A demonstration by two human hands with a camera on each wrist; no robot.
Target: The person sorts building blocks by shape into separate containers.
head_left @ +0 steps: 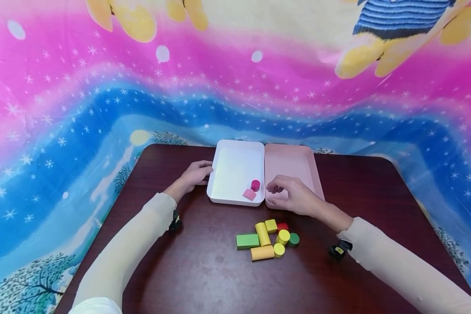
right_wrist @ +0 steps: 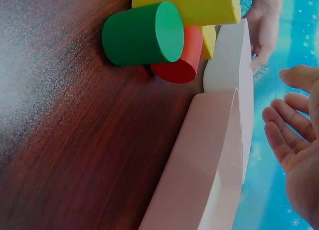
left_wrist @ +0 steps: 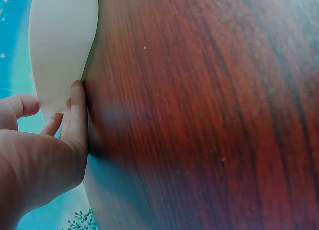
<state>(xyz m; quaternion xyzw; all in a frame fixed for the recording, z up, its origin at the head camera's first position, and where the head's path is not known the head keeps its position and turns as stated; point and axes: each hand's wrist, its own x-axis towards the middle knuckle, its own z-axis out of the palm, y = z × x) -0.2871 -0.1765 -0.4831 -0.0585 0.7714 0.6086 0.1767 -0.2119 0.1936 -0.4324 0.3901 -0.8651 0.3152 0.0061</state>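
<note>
My left hand (head_left: 195,175) touches the left side of the white tray (head_left: 235,150); the left wrist view shows straight fingers (left_wrist: 76,108) against its outer wall. Over the near left part of the pink tray (head_left: 288,155) hovers my right hand (head_left: 296,196), its fingers loosely bent and nothing between them. Inside the white tray, at the near right corner, lie a magenta cylinder block (head_left: 255,185) and a light pink block (head_left: 249,194). A green cylinder (right_wrist: 142,35) and a red block (right_wrist: 179,60) show large in the right wrist view.
In front of the trays a cluster of blocks lies on the dark wooden table (head_left: 196,270): a green rectangular block (head_left: 247,241), an orange cylinder (head_left: 262,253), a yellow cube (head_left: 271,226) and several yellow cylinders (head_left: 263,234). A printed cloth (head_left: 235,104) hangs behind the table.
</note>
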